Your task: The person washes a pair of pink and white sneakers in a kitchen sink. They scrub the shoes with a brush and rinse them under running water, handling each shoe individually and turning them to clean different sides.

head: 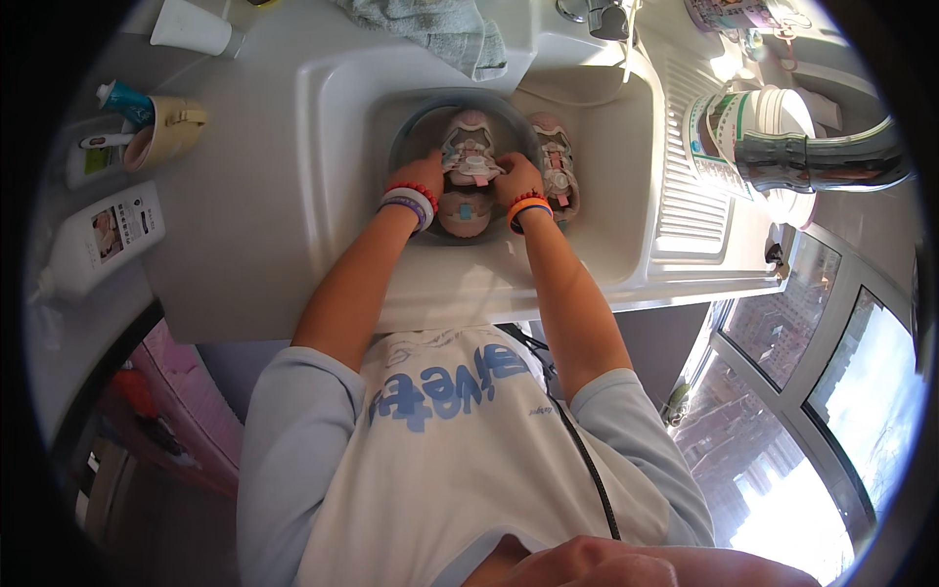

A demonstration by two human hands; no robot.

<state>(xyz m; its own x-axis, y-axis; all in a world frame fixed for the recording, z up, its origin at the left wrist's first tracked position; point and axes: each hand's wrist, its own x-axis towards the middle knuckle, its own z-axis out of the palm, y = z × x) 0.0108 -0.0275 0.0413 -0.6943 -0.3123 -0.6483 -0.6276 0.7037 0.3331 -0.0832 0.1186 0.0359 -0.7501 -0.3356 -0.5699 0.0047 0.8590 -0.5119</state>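
A pale pink and white sneaker (467, 158) lies in a round, see-through basin (417, 117) in the sink. My left hand (417, 170) grips the shoe's left side near the ankle opening; a red bead bracelet and light bands circle that wrist. On the other side my right hand (519, 178) pinches the shoe's edge by the round dial and pink tab. Red beads and an orange band are on my right wrist. A matching sneaker (555, 165) rests in the sink just right of the basin. Fingertips of both hands are partly hidden.
A grey-green towel (447, 37) hangs over the sink's back rim. The faucet (609, 18) stands at the back right. A ribbed drainboard (693, 198) and a white bucket (733, 139) are to the right. A beige cup (172, 132) and a white bottle (110, 235) stand left.
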